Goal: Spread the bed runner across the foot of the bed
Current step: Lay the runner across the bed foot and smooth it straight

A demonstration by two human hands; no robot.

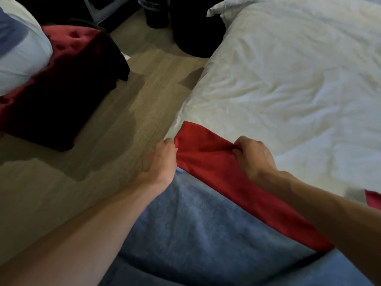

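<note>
At my far left a white pillow [18,48] rests on a red tufted bench [68,79], which stands on the pale wood floor [115,120]. Beyond it, a dark bin [156,15] sits near the bed's far corner. The bed's white duvet [288,79], creased, fills the right side. The red bed runner [210,159] lies bunched in a narrow band along the duvet's near edge, running from the bed corner down to the right, with blue fleecy cloth [195,223] just below it. My left hand [160,159] has its fingers curled tight on the runner's end at the corner. My right hand [254,157], farther along, pinches a fold of the runner's upper edge between curled fingers and thumb.
</note>
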